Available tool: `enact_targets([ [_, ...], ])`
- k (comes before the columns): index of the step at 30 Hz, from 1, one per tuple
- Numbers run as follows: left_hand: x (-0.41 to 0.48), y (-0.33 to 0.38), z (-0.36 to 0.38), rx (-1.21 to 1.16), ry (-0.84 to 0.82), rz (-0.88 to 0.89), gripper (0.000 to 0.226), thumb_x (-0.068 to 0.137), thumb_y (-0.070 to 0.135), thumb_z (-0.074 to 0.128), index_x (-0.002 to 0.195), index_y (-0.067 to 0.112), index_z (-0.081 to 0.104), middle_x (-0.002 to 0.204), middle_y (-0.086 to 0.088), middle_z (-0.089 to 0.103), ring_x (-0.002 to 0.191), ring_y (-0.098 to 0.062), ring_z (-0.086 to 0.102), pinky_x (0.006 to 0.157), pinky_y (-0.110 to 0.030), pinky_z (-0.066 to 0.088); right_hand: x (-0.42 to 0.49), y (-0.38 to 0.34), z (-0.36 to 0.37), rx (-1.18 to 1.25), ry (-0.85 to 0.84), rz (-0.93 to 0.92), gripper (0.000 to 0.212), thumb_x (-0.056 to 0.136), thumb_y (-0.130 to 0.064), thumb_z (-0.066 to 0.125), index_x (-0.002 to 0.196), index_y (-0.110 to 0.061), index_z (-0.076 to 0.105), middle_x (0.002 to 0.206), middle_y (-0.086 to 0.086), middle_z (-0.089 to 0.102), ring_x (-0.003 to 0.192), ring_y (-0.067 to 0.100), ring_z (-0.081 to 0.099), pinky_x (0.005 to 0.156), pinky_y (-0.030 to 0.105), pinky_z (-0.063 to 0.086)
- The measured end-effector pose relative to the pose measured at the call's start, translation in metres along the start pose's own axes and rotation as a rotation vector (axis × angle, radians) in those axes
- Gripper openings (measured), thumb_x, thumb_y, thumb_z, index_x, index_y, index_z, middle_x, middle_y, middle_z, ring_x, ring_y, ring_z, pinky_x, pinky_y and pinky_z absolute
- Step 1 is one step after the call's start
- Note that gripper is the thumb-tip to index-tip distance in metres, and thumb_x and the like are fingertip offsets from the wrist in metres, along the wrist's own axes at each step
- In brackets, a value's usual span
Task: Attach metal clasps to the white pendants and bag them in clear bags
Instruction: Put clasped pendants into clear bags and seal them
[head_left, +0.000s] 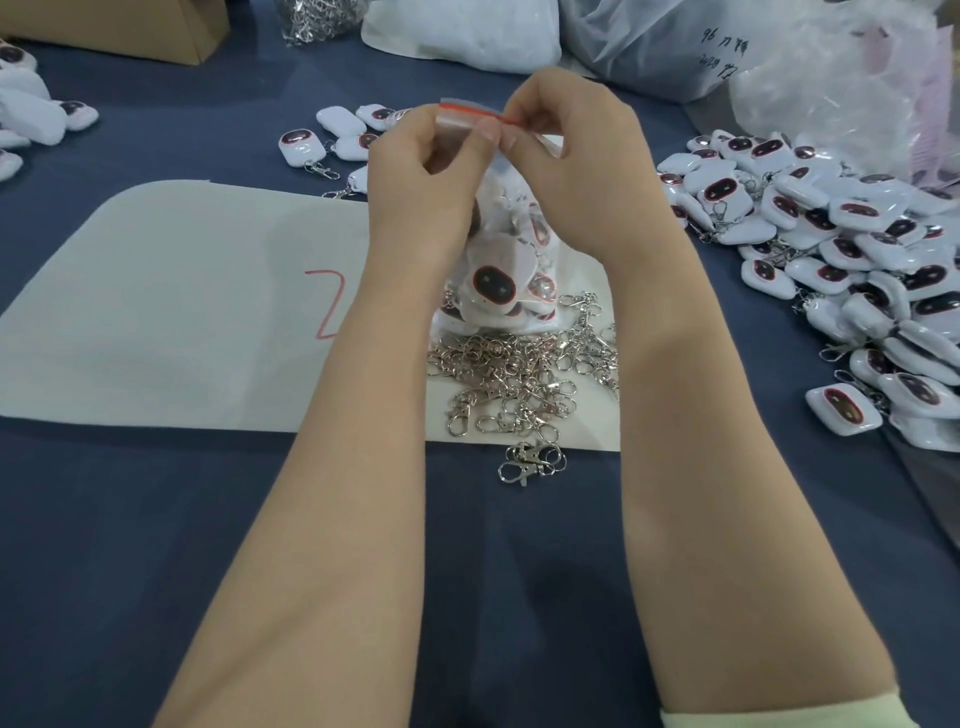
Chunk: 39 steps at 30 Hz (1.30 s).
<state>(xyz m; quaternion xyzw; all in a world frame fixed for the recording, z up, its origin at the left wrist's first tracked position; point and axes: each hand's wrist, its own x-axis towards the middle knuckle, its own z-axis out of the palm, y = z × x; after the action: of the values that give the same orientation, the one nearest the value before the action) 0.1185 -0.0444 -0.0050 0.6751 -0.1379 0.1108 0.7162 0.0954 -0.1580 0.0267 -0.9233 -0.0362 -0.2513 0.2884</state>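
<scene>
Both forearms reach from the near edge toward the middle of the bench (156, 545), which is covered in dark blue cloth. They converge so that the two hands meet, raised above the surface.

The left hand (415, 171) is curled, with its thumb and forefinger pinching the top edge of a small clear plastic zip bag (498, 275) at its red seal strip (457, 108). The right hand (576, 156) is also curled and pinches the same strip just to the right; the fingertips of the two hands are almost touching. Both wrists are bent inward, knuckles facing up.

The bag hangs down between the wrists and holds several white rounded pendants with dark oval faces. Whether the seal is fully pressed shut cannot be told.

Below the bag lies a loose pile of silver metal swivel clasps (519, 374), partly on a pale sheet of paper with a red mark (182, 291). A large heap of white pendants with clasps (841, 244) lies to the right, and a smaller group (322, 140) lies far left of the hands. A pale green sleeve cuff (779, 716) shows on the right arm at the near edge.
</scene>
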Motion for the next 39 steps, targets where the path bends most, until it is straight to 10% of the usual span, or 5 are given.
enact_targets([
  [13, 0.002, -0.006, 0.003, 0.172, 0.116, 0.032, 0.014, 0.093, 0.018, 0.057, 0.083, 0.009, 0.056, 0.069, 0.009, 0.052, 0.066, -0.008, 0.045, 0.069, -0.022, 0.04, -0.004, 0.035, -0.008, -0.001, -0.027, 0.245, 0.016, 0.095, -0.025, 0.056, 0.101, -0.014, 0.066, 0.093, -0.002, 0.064, 0.082, 0.009, 0.054, 0.071, 0.019, 0.037],
  [30, 0.017, -0.02, -0.024, -0.067, 0.471, -0.133, 0.016, 0.088, 0.013, 0.064, 0.075, 0.01, 0.054, 0.073, -0.002, 0.058, 0.064, -0.008, 0.053, 0.067, -0.016, 0.045, -0.018, 0.062, -0.005, 0.849, 0.339, 0.535, 0.026, 0.096, -0.01, 0.058, 0.071, -0.01, 0.064, 0.061, -0.001, 0.065, 0.066, 0.013, 0.065, 0.068, 0.026, 0.051],
  [36, 0.001, -0.023, 0.001, 0.052, -0.013, -0.351, 0.053, 0.083, 0.041, 0.07, 0.127, 0.016, 0.051, 0.127, 0.002, 0.056, 0.106, -0.009, 0.055, 0.09, -0.023, 0.042, -0.011, 0.045, -0.006, 0.971, 0.274, 0.377, 0.029, 0.1, -0.01, 0.048, 0.077, -0.009, 0.065, 0.074, 0.006, 0.066, 0.073, 0.014, 0.068, 0.076, 0.027, 0.054],
  [39, -0.003, -0.026, 0.0, 0.102, -0.29, -0.453, 0.042, 0.081, 0.046, 0.068, 0.111, 0.018, 0.062, 0.107, 0.001, 0.07, 0.094, -0.019, 0.067, 0.088, -0.04, 0.05, -0.008, 0.038, -0.005, 1.072, 0.307, 0.36, 0.031, 0.1, -0.01, 0.048, 0.075, -0.007, 0.065, 0.07, 0.007, 0.064, 0.068, 0.013, 0.067, 0.073, 0.028, 0.055],
])
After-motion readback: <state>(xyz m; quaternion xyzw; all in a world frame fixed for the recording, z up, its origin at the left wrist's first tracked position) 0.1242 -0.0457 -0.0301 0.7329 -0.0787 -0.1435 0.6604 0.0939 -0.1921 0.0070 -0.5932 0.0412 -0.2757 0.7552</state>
